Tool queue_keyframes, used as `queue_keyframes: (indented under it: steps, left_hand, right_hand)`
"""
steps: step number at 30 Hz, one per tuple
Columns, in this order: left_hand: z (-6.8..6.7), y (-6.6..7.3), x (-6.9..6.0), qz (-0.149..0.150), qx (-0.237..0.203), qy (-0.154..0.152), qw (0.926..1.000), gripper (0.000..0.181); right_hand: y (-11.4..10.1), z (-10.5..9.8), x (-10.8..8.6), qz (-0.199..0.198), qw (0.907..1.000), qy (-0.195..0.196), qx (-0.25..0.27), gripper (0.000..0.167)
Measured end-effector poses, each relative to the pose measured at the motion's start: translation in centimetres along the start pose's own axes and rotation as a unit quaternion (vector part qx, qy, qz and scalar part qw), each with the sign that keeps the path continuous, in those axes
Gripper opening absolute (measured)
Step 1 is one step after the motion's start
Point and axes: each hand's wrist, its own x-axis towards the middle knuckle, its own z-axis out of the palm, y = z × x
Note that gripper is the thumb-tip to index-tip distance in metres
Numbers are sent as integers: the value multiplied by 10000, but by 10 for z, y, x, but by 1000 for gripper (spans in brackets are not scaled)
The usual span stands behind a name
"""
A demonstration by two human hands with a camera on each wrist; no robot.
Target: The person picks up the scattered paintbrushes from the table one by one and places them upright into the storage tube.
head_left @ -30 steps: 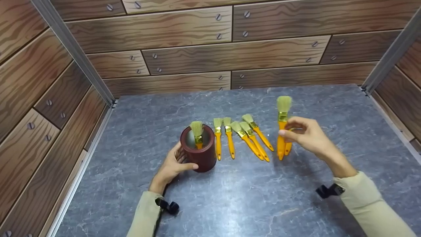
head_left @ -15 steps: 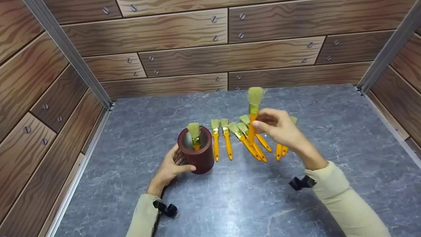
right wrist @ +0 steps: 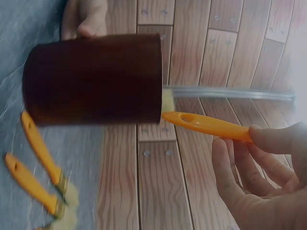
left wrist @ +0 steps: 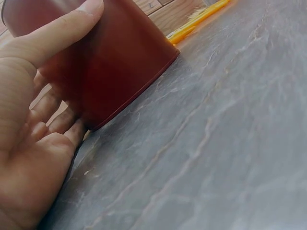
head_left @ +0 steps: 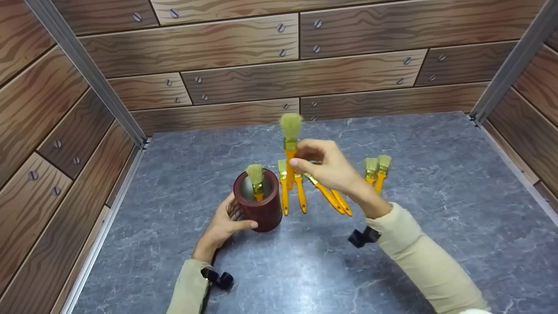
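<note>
Hands (head_left: 223, 221) (head_left: 328, 165), upright orange-handled brush (head_left: 290, 145), maroon can (head_left: 264, 214)

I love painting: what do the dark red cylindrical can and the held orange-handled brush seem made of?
Dark red cylindrical can: perhaps painted metal or plastic; smooth, satin wall. Orange-handled brush: handle probably lacquered wood or plastic, with glossy highlights; shiny gold ferrule, likely metal; fibrous bristles, possibly hair.

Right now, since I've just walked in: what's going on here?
A person's left hand holds a dark red can on the table, one paintbrush standing in it. Their right hand pinches another brush, raised bristles up, not yet in the can. More brushes lie on the table.
</note>
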Motion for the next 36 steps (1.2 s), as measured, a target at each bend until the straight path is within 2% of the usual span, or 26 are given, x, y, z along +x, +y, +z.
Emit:
queue_keyframes:
  steps: [11,23,30,36]
  left_hand:
    - [-1,3,1,-43,98,-86,9999,103]
    - [-2,0,-1,-129,34,-114,9998,103]
    - [-2,0,1,-14,94,-223,9997,101]
    - [-1,0,1,32,-46,-137,9999,106]
  right_hand:
    - [-10,33,23,-469,9987,-206,-58,15]
    - [3,68,36,-518,9969,-454,-372,18]
    - [6,74,35,-506,9971,-439,-362,18]
    - [6,70,33,-501,9973,-377,-369,18]
